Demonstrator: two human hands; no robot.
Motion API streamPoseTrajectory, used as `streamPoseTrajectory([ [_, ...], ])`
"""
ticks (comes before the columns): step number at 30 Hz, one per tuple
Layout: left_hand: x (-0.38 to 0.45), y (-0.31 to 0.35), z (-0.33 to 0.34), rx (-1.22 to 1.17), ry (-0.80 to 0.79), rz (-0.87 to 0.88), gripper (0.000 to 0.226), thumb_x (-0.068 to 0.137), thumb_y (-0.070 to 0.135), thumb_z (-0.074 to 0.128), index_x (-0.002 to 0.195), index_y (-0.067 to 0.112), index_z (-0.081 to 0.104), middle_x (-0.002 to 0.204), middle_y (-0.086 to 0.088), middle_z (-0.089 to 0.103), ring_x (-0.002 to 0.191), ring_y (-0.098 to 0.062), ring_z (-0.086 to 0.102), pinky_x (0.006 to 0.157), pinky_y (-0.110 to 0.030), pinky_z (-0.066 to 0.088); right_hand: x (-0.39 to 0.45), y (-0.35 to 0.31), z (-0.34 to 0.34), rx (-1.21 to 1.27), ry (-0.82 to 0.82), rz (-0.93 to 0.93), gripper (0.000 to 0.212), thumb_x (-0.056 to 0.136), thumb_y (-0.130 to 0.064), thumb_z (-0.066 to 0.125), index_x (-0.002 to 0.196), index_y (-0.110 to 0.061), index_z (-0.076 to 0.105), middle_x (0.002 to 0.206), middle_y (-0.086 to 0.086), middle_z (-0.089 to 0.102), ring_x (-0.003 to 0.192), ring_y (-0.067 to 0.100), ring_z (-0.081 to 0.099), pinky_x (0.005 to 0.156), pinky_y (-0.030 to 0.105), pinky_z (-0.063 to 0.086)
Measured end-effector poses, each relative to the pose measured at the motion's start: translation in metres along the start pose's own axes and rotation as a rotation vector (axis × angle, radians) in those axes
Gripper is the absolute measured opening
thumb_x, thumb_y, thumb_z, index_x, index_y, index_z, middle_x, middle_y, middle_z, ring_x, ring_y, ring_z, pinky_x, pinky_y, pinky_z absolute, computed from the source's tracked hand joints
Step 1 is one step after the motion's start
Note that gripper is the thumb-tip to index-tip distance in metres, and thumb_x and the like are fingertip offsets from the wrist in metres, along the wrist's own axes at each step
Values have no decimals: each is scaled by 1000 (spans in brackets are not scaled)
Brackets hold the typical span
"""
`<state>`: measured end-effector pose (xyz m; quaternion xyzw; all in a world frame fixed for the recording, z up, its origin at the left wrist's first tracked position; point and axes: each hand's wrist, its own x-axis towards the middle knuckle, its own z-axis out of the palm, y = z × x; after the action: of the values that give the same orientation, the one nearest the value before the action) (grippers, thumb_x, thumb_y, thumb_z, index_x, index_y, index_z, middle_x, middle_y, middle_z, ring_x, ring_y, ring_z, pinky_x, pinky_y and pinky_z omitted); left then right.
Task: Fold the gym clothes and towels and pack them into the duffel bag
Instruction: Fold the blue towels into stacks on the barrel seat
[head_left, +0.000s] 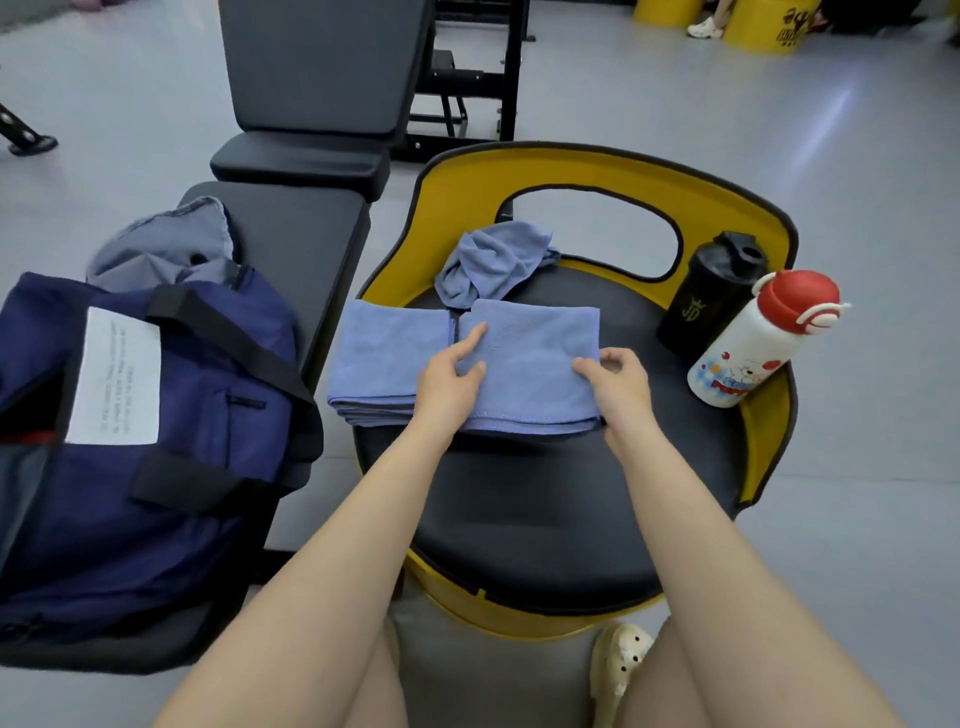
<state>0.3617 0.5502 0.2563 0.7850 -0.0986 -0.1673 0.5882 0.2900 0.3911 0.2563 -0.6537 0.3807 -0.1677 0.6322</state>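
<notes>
A black padded counter (291, 244) runs up the left side, and on its near end sits the navy duffel bag (171, 467), black straps across its side and a white label facing up. Behind the bag, also on the counter, lies a rumpled grey garment (161, 249). To the right stands a round black seat (545, 499) with a yellow back (571, 171), and all the towels lie on it. A folded blue towel (530, 358) is spread on the seat's far half, just beside a second folded blue towel (384, 358) on its left that overhangs the seat edge. The left hand (452, 374) rests flat on the first towel with fingers straight and relaxed, while the right hand (618, 379) pinches that towel's right edge. Behind them sits a crumpled blue towel (493, 260). At the seat's right edge a white bottle with a red cap (748, 348) leans against a black shaker bottle (706, 296).
</notes>
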Motion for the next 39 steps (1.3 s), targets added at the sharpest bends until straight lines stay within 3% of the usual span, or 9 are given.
streamPoseTrajectory([
  [2, 15, 2, -1, 79, 22, 13, 44, 98, 12, 48, 138, 30, 46, 129, 2, 51, 110, -14, 51, 83, -13, 38, 16, -5, 8, -15, -4, -22, 21, 88, -16, 64, 105, -14, 53, 101, -2, 59, 81, 7, 56, 64, 22, 43],
  [5, 36, -3, -1, 193, 51, 31, 46, 98, 15, 48, 140, 31, 44, 119, 0, 55, 94, -16, 55, 89, -16, 40, 39, -2, 22, -53, -18, -59, 20, 87, -18, 66, 103, -16, 53, 101, -2, 62, 87, 12, 59, 73, 25, 47],
  [8, 58, -11, -2, 291, 58, 9, 47, 98, 14, 48, 141, 28, 43, 129, -22, 53, 116, -36, 50, 105, -29, 37, 57, 10, 33, -106, -24, -93, 18, 88, -20, 66, 99, -20, 53, 94, -6, 61, 87, 12, 60, 76, 26, 48],
  [15, 73, -26, 16, 584, 45, 66, 50, 99, 9, 43, 147, 18, 32, 145, -6, 32, 134, -20, 31, 104, -25, 30, 76, 25, 37, -335, -7, -147, 22, 88, -19, 64, 107, -14, 54, 96, -7, 57, 76, 0, 52, 57, 10, 40],
  [19, 77, -26, 17, 941, 153, 248, 53, 98, 6, 38, 148, 18, 29, 158, -5, 11, 146, -22, 2, 117, -32, 11, 74, 31, 44, -708, 54, -450, 45, 90, -20, 61, 132, -12, 47, 138, 1, 44, 123, 18, 43, 91, 32, 44],
  [21, 79, -26, 20, 1038, 122, 350, 53, 99, 7, 31, 150, 14, 20, 160, -5, 3, 147, -22, -8, 117, -31, -5, 74, 31, 51, -854, 14, -689, 45, 95, -17, 53, 138, -7, 45, 148, 8, 39, 138, 24, 33, 113, 37, 29],
  [23, 81, -30, 22, 1097, 65, 393, 53, 101, 16, 26, 152, 11, 10, 160, -4, -2, 147, -20, -10, 114, -31, -12, 76, 32, 58, -1013, -73, -812, 47, 100, -21, 40, 143, -5, 39, 155, 11, 28, 145, 27, 21, 118, 37, 9],
  [28, 86, -47, 21, 1138, -42, 271, 56, 103, 34, 17, 152, 14, -2, 159, 1, -9, 146, -13, -9, 117, -34, -9, 84, 48, 62, -1154, -270, -571, 57, 103, -40, 21, 153, -18, 5, 161, -1, -7, 147, 13, -9, 117, 29, -9],
  [39, 81, -42, 22, 1081, -97, 211, 55, 103, 34, 17, 152, 17, -4, 159, 3, -11, 146, -13, -11, 117, -35, -6, 80, 47, 61, -1095, -289, -515, 58, 103, -43, 22, 153, -20, 5, 161, -4, -5, 147, 10, -9, 117, 30, -10],
])
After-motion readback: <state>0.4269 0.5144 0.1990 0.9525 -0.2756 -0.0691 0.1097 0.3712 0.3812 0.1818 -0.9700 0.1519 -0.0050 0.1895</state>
